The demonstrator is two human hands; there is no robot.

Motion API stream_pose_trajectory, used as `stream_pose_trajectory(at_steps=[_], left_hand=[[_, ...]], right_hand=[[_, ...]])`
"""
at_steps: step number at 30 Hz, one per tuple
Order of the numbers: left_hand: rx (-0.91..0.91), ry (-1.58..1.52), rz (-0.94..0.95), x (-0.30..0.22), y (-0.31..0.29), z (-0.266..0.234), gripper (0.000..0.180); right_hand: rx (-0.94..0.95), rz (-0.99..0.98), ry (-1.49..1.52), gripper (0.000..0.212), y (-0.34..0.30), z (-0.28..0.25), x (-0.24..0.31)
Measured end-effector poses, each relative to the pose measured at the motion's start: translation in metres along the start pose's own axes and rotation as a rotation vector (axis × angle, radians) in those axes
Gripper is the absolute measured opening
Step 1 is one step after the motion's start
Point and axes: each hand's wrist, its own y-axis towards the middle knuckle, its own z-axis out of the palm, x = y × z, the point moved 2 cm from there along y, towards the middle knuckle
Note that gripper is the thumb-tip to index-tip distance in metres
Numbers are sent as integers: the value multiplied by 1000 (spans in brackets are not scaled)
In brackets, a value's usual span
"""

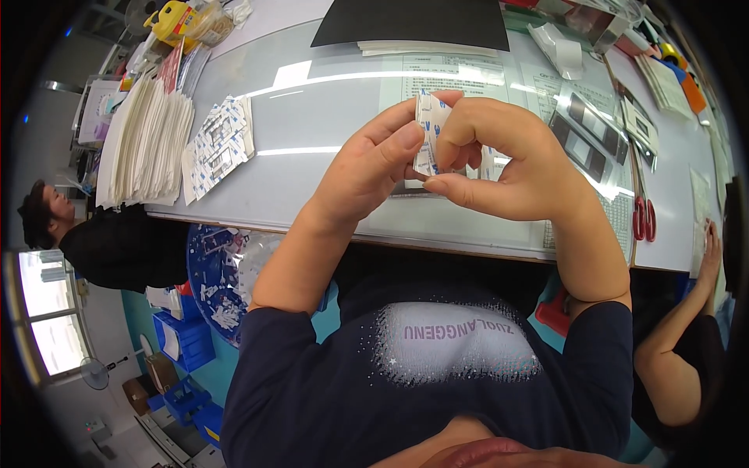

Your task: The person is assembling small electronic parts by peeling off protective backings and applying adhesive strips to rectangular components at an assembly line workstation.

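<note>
Over the glass-covered table [312, 195], I hold up a narrow white piece with blue print [426, 129], which looks like adhesive backing. My left hand [363, 168] is closed on its left side, the thumb lying across the front. At its right side and lower corner is my right hand [519, 156], with index finger bent and thumb close to the bottom edge. The right hand's other fingers curl inward, partly hidden. Left of my hands lies a pile of similar blue-printed white cut-outs [220, 148]. Beneath the piece, a small dark-edged part is mostly covered by my fingers.
A tall stack of white sheets [148, 144] stands far left. Dark framed panels [589, 136] and red-handled scissors [644, 218] lie right. At the back is a black sheet [413, 23]. A blue scrap bin [226, 288] stands below the edge. Co-workers sit on both sides.
</note>
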Motion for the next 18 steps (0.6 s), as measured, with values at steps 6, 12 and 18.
stream_pose_trajectory(at_steps=[6, 12, 18], left_hand=[[-35, -39, -41, 1, -4, 3, 59], [-25, -29, -47, 1, -5, 2, 58], [-19, -25, -36, -2, -5, 6, 59]], right_hand=[[5, 86, 119, 21, -1, -3, 0], [35, 89, 145, 19, 0, -7, -2], [101, 111, 186, 14, 0, -11, -5]])
